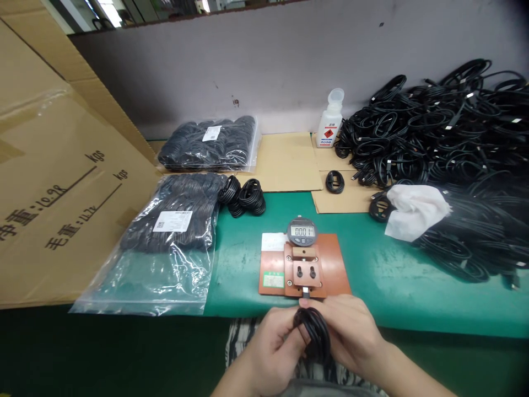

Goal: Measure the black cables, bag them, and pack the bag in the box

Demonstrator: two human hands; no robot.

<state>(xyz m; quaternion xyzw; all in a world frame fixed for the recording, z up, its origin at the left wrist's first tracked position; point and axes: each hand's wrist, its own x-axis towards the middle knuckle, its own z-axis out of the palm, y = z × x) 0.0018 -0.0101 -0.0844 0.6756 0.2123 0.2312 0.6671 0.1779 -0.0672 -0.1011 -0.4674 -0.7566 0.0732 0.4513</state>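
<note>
Both my hands are at the table's front edge around a coiled black cable [317, 331]. My left hand [275, 347] is closed on the coil from the left, its thumb and fingers wrapped round the loops. From the right, my right hand [351, 331] grips the cable near its plug end. The cable's connector [305, 293] points into the front of a brown measuring fixture [334, 264]. On the fixture sits a round digital gauge [302, 231] reading 0.001. Part of my right fingers is hidden behind the coil.
Left stands a cardboard box [49, 182], beside bagged cables [165, 242] and another full bag [210, 143]. Several loose coils [252, 197] lie near them. A large cable pile [433, 127], a white cloth [417, 212] and a white bottle [329, 121] occupy the right.
</note>
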